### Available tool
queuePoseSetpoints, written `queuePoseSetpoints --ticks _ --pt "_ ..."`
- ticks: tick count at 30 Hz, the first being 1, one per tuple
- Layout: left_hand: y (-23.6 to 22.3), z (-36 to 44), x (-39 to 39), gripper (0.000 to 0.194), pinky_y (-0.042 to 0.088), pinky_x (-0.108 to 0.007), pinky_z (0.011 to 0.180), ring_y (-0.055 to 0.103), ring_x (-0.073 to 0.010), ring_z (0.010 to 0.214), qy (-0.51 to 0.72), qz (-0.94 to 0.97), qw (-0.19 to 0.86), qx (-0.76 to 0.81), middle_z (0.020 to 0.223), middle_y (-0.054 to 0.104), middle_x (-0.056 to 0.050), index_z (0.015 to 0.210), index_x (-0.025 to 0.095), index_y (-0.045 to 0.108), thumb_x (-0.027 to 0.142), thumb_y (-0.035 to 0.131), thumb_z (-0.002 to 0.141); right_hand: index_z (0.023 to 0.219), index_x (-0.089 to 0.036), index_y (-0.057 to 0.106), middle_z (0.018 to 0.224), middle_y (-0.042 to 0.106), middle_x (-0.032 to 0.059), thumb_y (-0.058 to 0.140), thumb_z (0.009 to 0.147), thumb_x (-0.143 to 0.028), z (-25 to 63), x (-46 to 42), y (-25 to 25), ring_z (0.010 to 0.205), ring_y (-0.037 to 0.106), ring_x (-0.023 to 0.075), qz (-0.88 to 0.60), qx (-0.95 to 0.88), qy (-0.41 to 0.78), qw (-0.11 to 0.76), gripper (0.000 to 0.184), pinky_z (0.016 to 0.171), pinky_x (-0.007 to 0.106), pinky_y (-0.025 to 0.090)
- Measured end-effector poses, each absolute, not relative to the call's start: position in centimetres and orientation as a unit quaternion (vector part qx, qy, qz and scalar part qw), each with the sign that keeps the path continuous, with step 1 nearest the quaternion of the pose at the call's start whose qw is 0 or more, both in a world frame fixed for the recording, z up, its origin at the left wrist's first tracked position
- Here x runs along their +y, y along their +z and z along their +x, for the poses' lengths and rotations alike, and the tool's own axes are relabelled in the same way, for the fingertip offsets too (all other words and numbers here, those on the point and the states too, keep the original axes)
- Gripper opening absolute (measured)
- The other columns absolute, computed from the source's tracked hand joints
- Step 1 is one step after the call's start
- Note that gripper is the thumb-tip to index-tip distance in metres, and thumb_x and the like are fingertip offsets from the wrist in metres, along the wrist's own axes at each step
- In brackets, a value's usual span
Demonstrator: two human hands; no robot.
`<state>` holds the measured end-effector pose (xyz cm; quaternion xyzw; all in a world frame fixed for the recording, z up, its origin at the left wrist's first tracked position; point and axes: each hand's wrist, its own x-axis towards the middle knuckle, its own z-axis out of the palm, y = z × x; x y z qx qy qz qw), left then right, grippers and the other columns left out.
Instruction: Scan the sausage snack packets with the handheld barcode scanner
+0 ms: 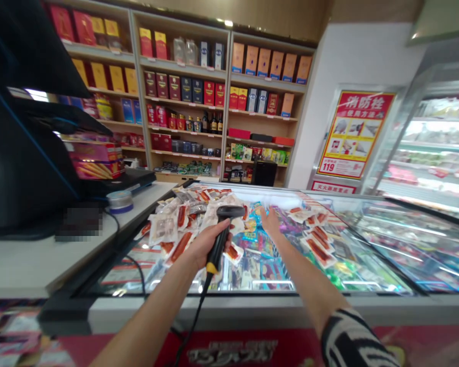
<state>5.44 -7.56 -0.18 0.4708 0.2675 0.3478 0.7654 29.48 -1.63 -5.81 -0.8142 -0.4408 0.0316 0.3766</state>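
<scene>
My left hand (204, 243) is wrapped round the handle of a black barcode scanner (218, 244) with a yellow band at its base. Its head points up and away from me, and a cable hangs from the bottom. Over the glass top of the chest freezer (252, 300), my right hand (271, 222) reaches forward, fingers apart and slightly blurred. Nothing shows in its grasp. Left of the scanner lie many clear vacuum packs of sausages (179, 247), heaped on the glass. Several more sausage packs (320, 246) lie right of my right hand. Blue packets (252, 232) show below it.
A white counter (153, 196) on the left carries a dark checkout machine (26, 153), a roll of tape (120, 201) and a snack box (97, 159). Shelves of boxed bottles (185, 89) line the back wall. On the right stands a lit display fridge (436, 148).
</scene>
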Motion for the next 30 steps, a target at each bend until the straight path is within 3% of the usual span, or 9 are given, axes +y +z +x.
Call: queuePoseSetpoints --ticks 6,11,16,20,23,26,30 --pt "-0.6 8.1 -9.7 0.029 0.037 -0.017 0.038 0.047 -0.0066 0.042 0.321 0.489 0.772 0.248 0.054 0.052 -0.001 0.077 0.011 0.054 0.038 0.056 0.067 0.12 -0.016 0.034 0.123 0.035 0.0126 0.031 0.077 -0.038 36.3 -11.3 -7.0 0.114 0.03 0.0247 -0.853 -0.405 -0.151 0.293 0.049 0.09 0.043 0.023" --pt "-1.9 7.8 -10.0 0.03 0.036 -0.016 0.038 0.048 -0.0063 0.043 0.317 0.499 0.767 0.248 0.054 0.052 0.0 0.079 0.012 0.054 0.038 0.057 0.066 0.118 -0.02 0.036 0.114 0.044 0.011 0.036 0.074 -0.033 37.9 -16.5 -8.5 0.106 0.038 0.0261 -0.877 -0.386 -0.201 0.203 0.046 0.084 0.044 0.027" --pt "-2.4 7.5 -10.0 0.031 0.036 -0.016 0.038 0.047 -0.0057 0.042 0.32 0.493 0.768 0.255 0.055 0.052 0.0 0.079 0.011 0.054 0.039 0.056 0.066 0.112 -0.017 0.044 0.103 0.049 0.0142 0.039 0.072 -0.045 38.1 -18.0 -9.4 0.099 0.044 0.0285 -0.911 -0.368 -0.147 0.115 0.049 0.078 0.043 0.032" --pt "-1.3 7.6 -10.5 0.03 0.036 -0.017 0.039 0.048 -0.0066 0.043 0.313 0.513 0.767 0.226 0.056 0.052 0.0 0.078 0.012 0.054 0.039 0.056 0.066 0.114 -0.023 0.044 0.105 0.05 0.0108 0.033 0.074 -0.05 37.1 -16.5 -9.2 0.098 0.045 0.0258 -0.9 -0.396 -0.125 0.131 0.049 0.076 0.039 0.035" --pt "-0.5 7.2 -10.9 0.029 0.036 -0.017 0.039 0.048 -0.0066 0.043 0.319 0.518 0.763 0.219 0.055 0.052 -0.001 0.076 0.012 0.054 0.039 0.056 0.066 0.113 -0.023 0.046 0.1 0.055 0.0091 0.025 0.081 -0.039 35.9 -14.6 -8.7 0.095 0.048 0.0214 -0.867 -0.467 -0.109 0.137 0.042 0.078 0.035 0.035" --pt "0.1 6.6 -11.1 0.027 0.035 -0.017 0.038 0.047 -0.0065 0.043 0.325 0.508 0.766 0.222 0.055 0.051 -0.001 0.074 0.011 0.053 0.038 0.056 0.067 0.115 -0.019 0.044 0.097 0.058 0.0091 0.037 0.077 -0.032 35.1 -12.7 -8.0 0.091 0.052 0.0197 -0.829 -0.538 -0.084 0.13 0.041 0.078 0.031 0.036" --pt "0.4 6.2 -11.1 0.024 0.034 -0.017 0.038 0.046 -0.0064 0.041 0.328 0.502 0.768 0.226 0.054 0.051 -0.001 0.071 0.012 0.053 0.036 0.055 0.068 0.094 -0.02 0.058 0.082 0.063 0.0073 0.042 0.071 -0.039 34.0 -10.4 -7.4 0.073 0.059 0.0194 -0.838 -0.52 0.0 0.163 0.034 0.064 0.029 0.042"
